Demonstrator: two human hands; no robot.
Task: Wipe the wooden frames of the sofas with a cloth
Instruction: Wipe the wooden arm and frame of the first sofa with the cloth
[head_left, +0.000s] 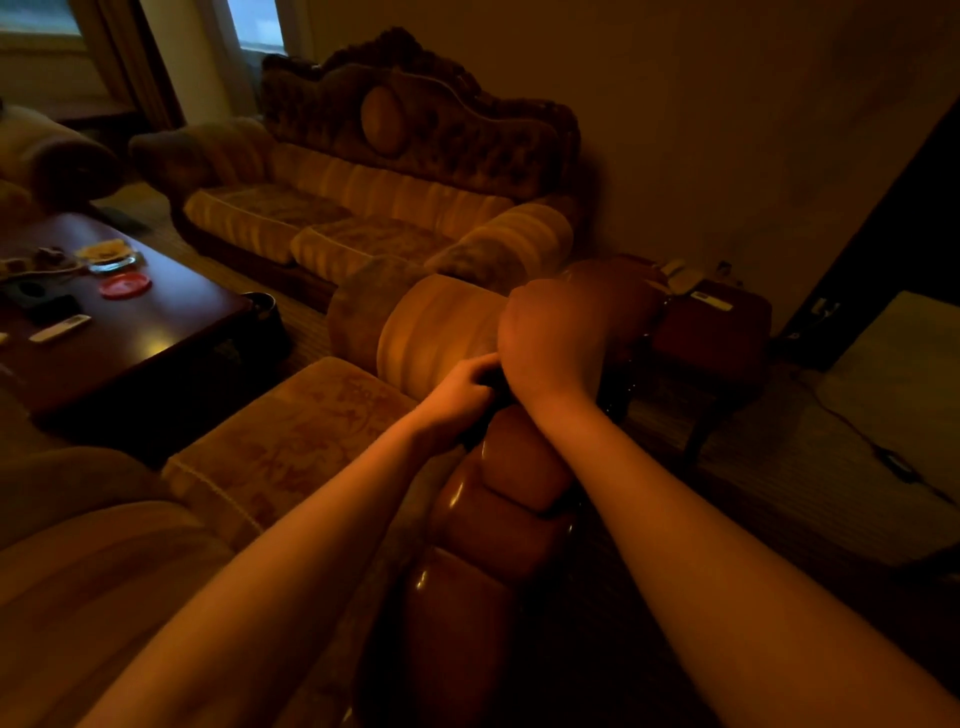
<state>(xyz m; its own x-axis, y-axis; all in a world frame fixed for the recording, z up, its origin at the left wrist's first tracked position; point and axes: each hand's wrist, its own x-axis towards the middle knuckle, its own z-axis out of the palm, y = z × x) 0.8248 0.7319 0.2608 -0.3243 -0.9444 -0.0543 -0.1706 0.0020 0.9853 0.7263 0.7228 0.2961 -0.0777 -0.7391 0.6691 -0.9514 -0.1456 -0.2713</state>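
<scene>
Head view: both hands meet on the glossy wooden frame (498, 499); left hand (457, 395) fingers grasp something dark, right hand (553, 338) clenched, contents hidden.

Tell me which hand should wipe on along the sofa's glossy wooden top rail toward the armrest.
Probably the right hand: it sits curled directly above the wooden top rail. The left hand grips something dark beside the rail.

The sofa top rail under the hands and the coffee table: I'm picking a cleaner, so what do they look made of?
Sofa top rail: seemingly carved wood with a glossy varnish, judging by its rounded lobes and bright glints. Coffee table: probably dark polished wood or veneer, since its top mirrors light. The dim light leaves both uncertain.
</scene>
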